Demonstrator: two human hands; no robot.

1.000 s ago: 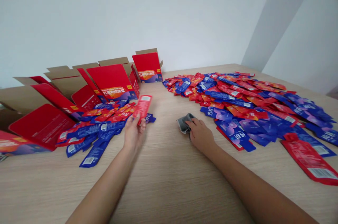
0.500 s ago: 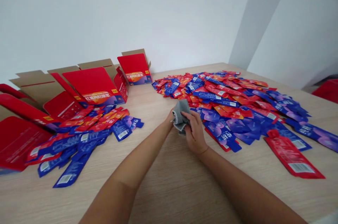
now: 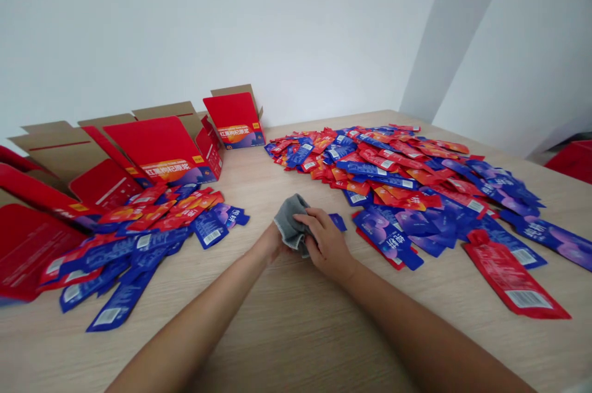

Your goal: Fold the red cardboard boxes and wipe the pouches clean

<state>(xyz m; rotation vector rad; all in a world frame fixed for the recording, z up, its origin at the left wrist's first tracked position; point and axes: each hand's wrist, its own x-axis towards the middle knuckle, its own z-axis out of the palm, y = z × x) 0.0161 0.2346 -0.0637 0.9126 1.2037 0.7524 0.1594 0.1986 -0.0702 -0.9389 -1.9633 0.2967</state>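
A crumpled grey cloth [image 3: 292, 220] is between my two hands, just above the middle of the table. My right hand [image 3: 329, 244] is closed on its right side, with fingertips pressing on the top. My left hand [image 3: 274, 242] is mostly covered by the cloth, so its fingers are hidden. The end of a blue sachet [image 3: 338, 221] shows just beyond my right hand; whether I touch it cannot be made out. Close by on the right, a large heap of red and blue sachets [image 3: 393, 165] spreads over the table.
Open red cartons [image 3: 152, 140] stand in a row at the left, with one more carton [image 3: 234, 115] farther back. A smaller pile of sachets [image 3: 139, 245] lies before them. One red sachet [image 3: 513, 276] lies at the right front of the wooden table [image 3: 259, 306].
Both hands have moved left and slightly nearer with the grey cloth. The cloth is now more spread over my left hand, and a blue sachet end has come into view by my right hand.
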